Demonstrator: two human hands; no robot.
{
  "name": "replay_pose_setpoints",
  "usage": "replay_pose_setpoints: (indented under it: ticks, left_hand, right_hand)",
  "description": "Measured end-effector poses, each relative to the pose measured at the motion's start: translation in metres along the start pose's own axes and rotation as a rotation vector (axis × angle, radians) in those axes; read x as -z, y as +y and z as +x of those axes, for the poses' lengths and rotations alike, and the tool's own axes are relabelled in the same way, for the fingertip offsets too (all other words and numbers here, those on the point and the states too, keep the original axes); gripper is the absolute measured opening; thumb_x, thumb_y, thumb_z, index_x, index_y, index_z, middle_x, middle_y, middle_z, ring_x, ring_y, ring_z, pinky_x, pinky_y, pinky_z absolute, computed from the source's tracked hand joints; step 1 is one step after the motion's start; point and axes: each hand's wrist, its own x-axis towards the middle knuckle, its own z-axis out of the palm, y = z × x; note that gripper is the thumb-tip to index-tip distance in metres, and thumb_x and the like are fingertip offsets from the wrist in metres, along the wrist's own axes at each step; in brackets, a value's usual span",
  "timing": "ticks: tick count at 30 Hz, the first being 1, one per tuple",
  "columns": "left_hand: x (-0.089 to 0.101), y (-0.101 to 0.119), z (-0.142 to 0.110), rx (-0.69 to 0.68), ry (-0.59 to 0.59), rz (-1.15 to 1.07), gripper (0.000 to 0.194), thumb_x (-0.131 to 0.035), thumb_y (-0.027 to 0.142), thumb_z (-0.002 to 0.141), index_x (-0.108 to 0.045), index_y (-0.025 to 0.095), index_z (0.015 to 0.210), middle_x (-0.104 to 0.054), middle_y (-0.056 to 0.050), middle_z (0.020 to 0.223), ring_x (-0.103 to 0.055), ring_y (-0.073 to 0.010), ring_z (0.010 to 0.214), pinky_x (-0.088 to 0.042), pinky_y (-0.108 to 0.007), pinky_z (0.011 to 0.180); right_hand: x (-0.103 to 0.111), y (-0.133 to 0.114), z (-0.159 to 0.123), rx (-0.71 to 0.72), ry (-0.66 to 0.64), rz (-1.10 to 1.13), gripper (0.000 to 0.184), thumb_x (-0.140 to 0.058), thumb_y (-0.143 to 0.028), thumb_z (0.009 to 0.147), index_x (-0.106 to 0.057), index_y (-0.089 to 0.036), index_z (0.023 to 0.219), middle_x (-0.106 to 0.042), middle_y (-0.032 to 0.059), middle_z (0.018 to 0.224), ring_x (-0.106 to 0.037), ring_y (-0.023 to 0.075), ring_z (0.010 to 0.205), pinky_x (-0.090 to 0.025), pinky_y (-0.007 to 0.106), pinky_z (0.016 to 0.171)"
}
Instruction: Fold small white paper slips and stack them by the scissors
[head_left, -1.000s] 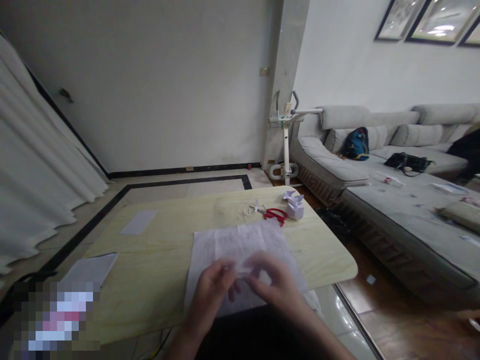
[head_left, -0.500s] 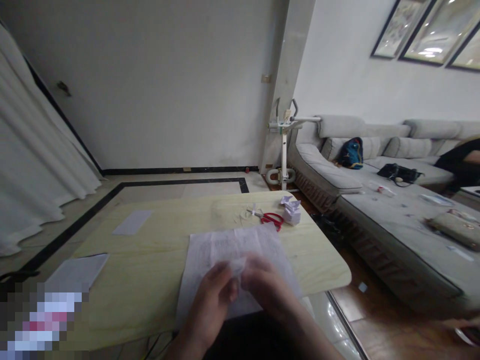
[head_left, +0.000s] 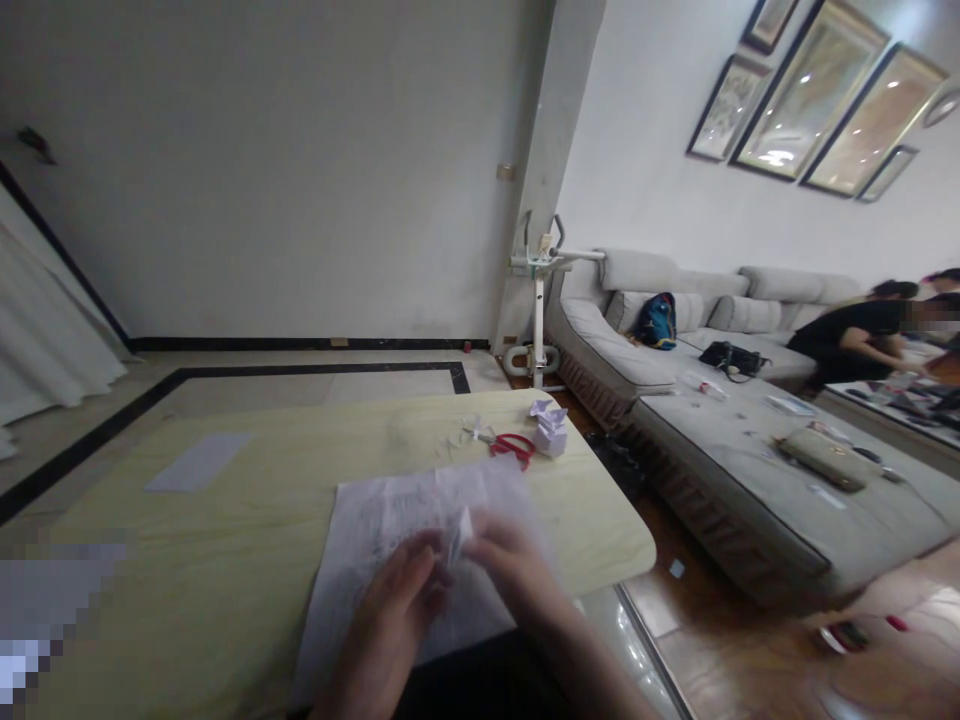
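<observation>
A small piece of folded white paper [head_left: 460,532] stands upright between my two hands, just above a large printed sheet. My right hand [head_left: 510,565] pinches its right side. My left hand [head_left: 401,590] has curled fingers at its left side, though motion blur softens the fingertips. Beneath both hands, the wrinkled printed sheet [head_left: 360,540] lies on the pale wooden table [head_left: 247,560]. Beyond the sheet are red-handled scissors [head_left: 512,449] with thin paper scraps [head_left: 452,443] near the blades. A folded paper shape [head_left: 550,430] stands to the right of the scissors.
A flat white sheet [head_left: 199,462] lies at the table's far left. To the right are a grey sofa [head_left: 720,480] with bags on it and a white exercise machine [head_left: 538,310]. A person in black [head_left: 855,335] leans over a low table at far right.
My view has swung to the right, so the table sits further left and more of the sofa shows. The folded paper now stands more upright between my hands.
</observation>
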Motion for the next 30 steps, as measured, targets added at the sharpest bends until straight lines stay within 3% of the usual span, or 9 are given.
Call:
replay_pose_setpoints:
  ticks: [3, 7, 12, 16, 22, 30]
  left_hand:
    - [0.003, 0.0, 0.003, -0.009, -0.016, -0.015, 0.034, -0.081, 0.037, 0.068, -0.072, 0.02, 0.096, -0.073, -0.007, 0.092, -0.063, -0.018, 0.068, -0.048, -0.029, 0.059]
    - [0.008, 0.004, 0.003, 0.007, -0.002, -0.038, 0.035, -0.086, 0.038, 0.061, -0.072, 0.02, 0.086, -0.072, -0.005, 0.083, -0.062, -0.0171, 0.062, -0.047, -0.026, 0.053]
    - [0.01, 0.012, -0.001, 0.015, 0.023, -0.02, 0.044, -0.09, 0.047, 0.052, -0.073, 0.02, 0.082, -0.073, -0.004, 0.084, -0.062, -0.0179, 0.064, -0.05, -0.027, 0.053]
    - [0.008, 0.015, -0.002, 0.005, 0.028, -0.018, 0.041, -0.09, 0.046, 0.05, -0.073, 0.02, 0.077, -0.073, -0.003, 0.078, -0.062, -0.017, 0.061, -0.049, -0.026, 0.052]
    - [0.004, 0.02, -0.003, -0.003, 0.068, -0.005, 0.027, -0.088, 0.032, 0.051, -0.072, 0.019, 0.068, -0.07, -0.001, 0.067, -0.059, -0.0158, 0.053, -0.048, -0.026, 0.049]
    - [0.011, 0.018, -0.002, -0.015, 0.041, 0.014, 0.026, -0.088, 0.033, 0.052, -0.073, 0.018, 0.067, -0.069, 0.0, 0.061, -0.059, -0.0156, 0.052, -0.047, -0.025, 0.049]
  right_hand:
    - [0.021, -0.011, 0.01, 0.014, 0.095, -0.197, 0.02, -0.065, -0.037, 0.08, -0.065, -0.017, 0.076, -0.067, 0.0037, 0.075, -0.062, 0.0197, 0.074, -0.048, 0.032, 0.073]
    - [0.068, -0.04, 0.035, 0.052, 0.151, -0.405, 0.025, -0.053, -0.038, 0.086, -0.063, -0.016, 0.079, -0.068, 0.0064, 0.079, -0.063, 0.019, 0.073, -0.048, 0.03, 0.068]
    - [0.136, -0.09, 0.074, 0.095, 0.235, -0.846, 0.023, -0.061, -0.037, 0.082, -0.063, -0.015, 0.078, -0.069, 0.0053, 0.081, -0.062, 0.0196, 0.075, -0.046, 0.03, 0.069]
    - [0.17, -0.11, 0.096, 0.029, 0.275, -1.238, 0.015, -0.066, -0.029, 0.084, -0.066, -0.014, 0.08, -0.069, 0.0056, 0.083, -0.064, 0.0217, 0.082, -0.048, 0.032, 0.075]
    - [0.18, -0.101, 0.113, -0.179, 0.133, -1.625, 0.029, -0.059, -0.03, 0.096, -0.058, -0.017, 0.122, -0.061, 0.0087, 0.123, -0.064, 0.0229, 0.101, -0.056, 0.043, 0.084]
    - [0.179, -0.095, 0.122, -0.285, 0.0, -1.801, 0.027, -0.059, -0.03, 0.096, -0.059, -0.018, 0.121, -0.061, 0.0088, 0.123, -0.064, 0.0231, 0.102, -0.055, 0.042, 0.085]
